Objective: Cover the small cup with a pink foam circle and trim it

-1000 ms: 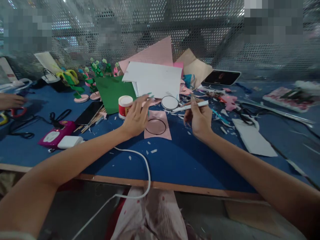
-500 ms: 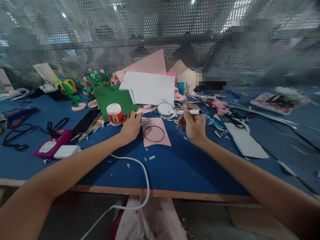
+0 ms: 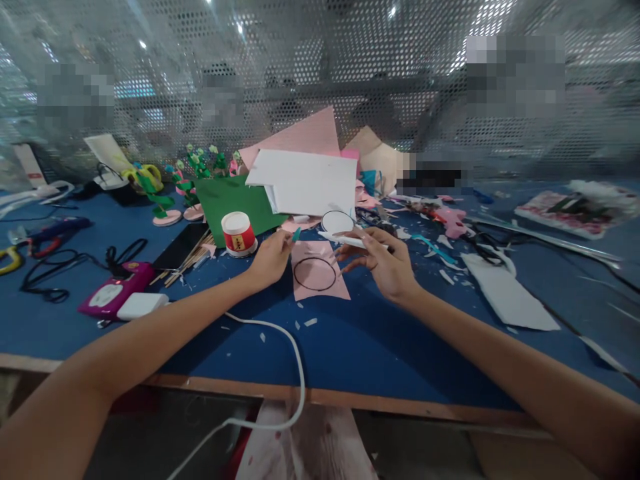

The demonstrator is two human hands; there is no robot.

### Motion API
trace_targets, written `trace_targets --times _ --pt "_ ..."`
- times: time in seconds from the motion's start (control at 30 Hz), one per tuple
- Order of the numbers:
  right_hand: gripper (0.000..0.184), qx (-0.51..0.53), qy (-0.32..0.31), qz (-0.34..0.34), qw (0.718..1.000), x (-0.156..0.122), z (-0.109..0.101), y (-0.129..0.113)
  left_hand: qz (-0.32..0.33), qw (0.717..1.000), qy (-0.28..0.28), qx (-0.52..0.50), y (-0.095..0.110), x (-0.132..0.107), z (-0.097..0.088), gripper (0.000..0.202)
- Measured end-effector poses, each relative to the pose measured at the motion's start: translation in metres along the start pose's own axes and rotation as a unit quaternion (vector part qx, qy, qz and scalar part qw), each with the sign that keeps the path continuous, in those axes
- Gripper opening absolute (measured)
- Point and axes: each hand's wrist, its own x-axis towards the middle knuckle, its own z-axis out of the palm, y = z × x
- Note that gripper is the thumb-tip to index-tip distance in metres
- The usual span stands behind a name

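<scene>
The left hand has left the pink paper and now pinches a teal cap. The right hand, gripping the white pen, has swung it toward that cap; the paper lies on the table between them.

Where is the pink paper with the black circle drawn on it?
In the head view, the pink paper lies flat on the blue table near the middle, between the left hand and the right hand, right of the red-and-white jar.

Left hand half hides a teal piece.
</scene>
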Motion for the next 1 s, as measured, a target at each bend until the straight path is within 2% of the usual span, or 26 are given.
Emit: trace_targets --times 0.07,0.13,0.17,0.2,0.23,0.3,0.33,0.43,0.53,0.67,0.83,0.93,1.0 --pt "0.035 -0.019 0.003 0.001 1.000 0.000 0.001 -0.001 0.009 0.993 0.034 0.111 0.006 -0.004 0.000 0.030" --pt "0.037 -0.037 0.010 0.001 0.999 0.001 0.000 -0.002 0.026 0.975 0.072 0.208 0.014 -0.011 -0.004 0.050" --pt "0.037 -0.046 0.013 0.000 0.999 0.001 0.000 -0.002 0.047 0.966 0.060 0.246 0.019 -0.014 -0.007 0.054" --pt "0.038 -0.054 0.015 -0.002 0.998 0.002 -0.001 -0.003 0.057 0.958 0.039 0.279 0.023 -0.018 -0.011 0.052" --pt "0.038 -0.061 0.016 -0.005 0.998 0.003 -0.002 -0.002 0.042 0.951 0.008 0.307 0.027 -0.021 -0.014 0.051" --pt "0.039 -0.071 0.016 -0.014 0.997 0.004 -0.004 -0.002 -0.035 0.940 -0.078 0.329 0.033 -0.025 -0.020 0.052" --pt "0.039 -0.076 0.015 -0.018 0.997 0.005 -0.005 -0.001 -0.052 0.935 -0.113 0.333 0.035 -0.027 -0.021 0.048" --pt "0.038 -0.093 0.010 -0.030 0.995 0.005 -0.006 0.002 -0.038 0.926 -0.152 0.343 0.036 -0.028 -0.020 0.038" --pt "0.035 -0.110 0.012 -0.049 0.993 0.004 -0.006 0.003 0.017 0.946 -0.126 0.300 0.030 -0.024 -0.017 0.034" --pt "0.031 -0.138 0.022 -0.086 0.987 0.002 -0.005 0.002 0.072 0.989 -0.025 0.125 0.014 -0.013 -0.012 0.031" --pt "0.028 -0.187 0.000 -0.137 0.973 -0.001 -0.008 0.003 0.088 0.994 0.056 -0.015 0.000 -0.006 -0.007 0.027" --pt "0.026 -0.239 -0.033 -0.184 0.953 -0.003 -0.011 0.003 0.094 0.992 0.062 -0.058 -0.002 -0.006 -0.005 0.008" --pt "0.022 -0.281 -0.062 -0.236 0.928 -0.003 -0.013 0.002 0.092 0.992 0.040 -0.078 -0.003 -0.006 -0.002 0.019"
